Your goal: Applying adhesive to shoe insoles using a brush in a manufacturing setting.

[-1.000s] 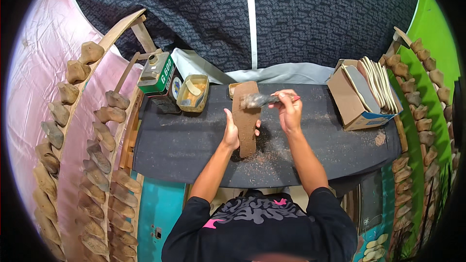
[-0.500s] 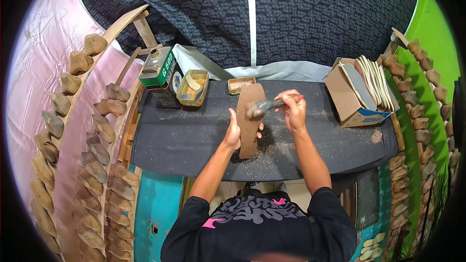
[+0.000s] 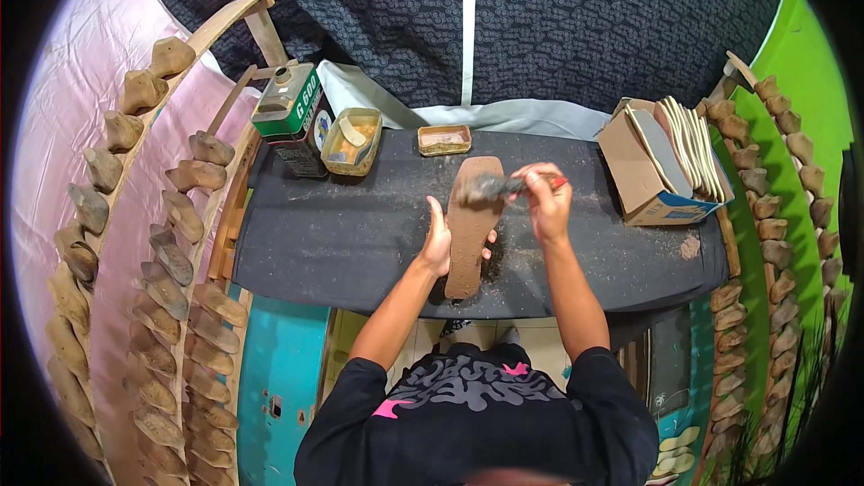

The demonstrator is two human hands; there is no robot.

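A brown shoe sole (image 3: 470, 247) is held up above the dark-covered table, its long side pointing away from me. My left hand (image 3: 439, 238) grips it around the middle, thumb along the left edge and fingertips showing past the right edge. In my right hand (image 3: 546, 202) is a brush (image 3: 493, 187) with grey bristles and a red handle end. The bristles lie against the upper part of the sole and look smeared by motion. Brown crumbs are scattered on the cloth (image 3: 378, 252) around and below the sole.
At the back left stand a green and black metal can (image 3: 290, 121) and a yellowish tub (image 3: 351, 142) with a pale scoop. Behind the sole sits a small shallow box (image 3: 444, 140). A cardboard box (image 3: 641, 166) of insoles stands back right. Racks of wooden shoe lasts (image 3: 184, 216) flank both sides.
The brush has shifted slightly up and now lies nearer the sole's far end. The sole is tilted a little differently, its top leaning right. The whole view has shifted slightly.
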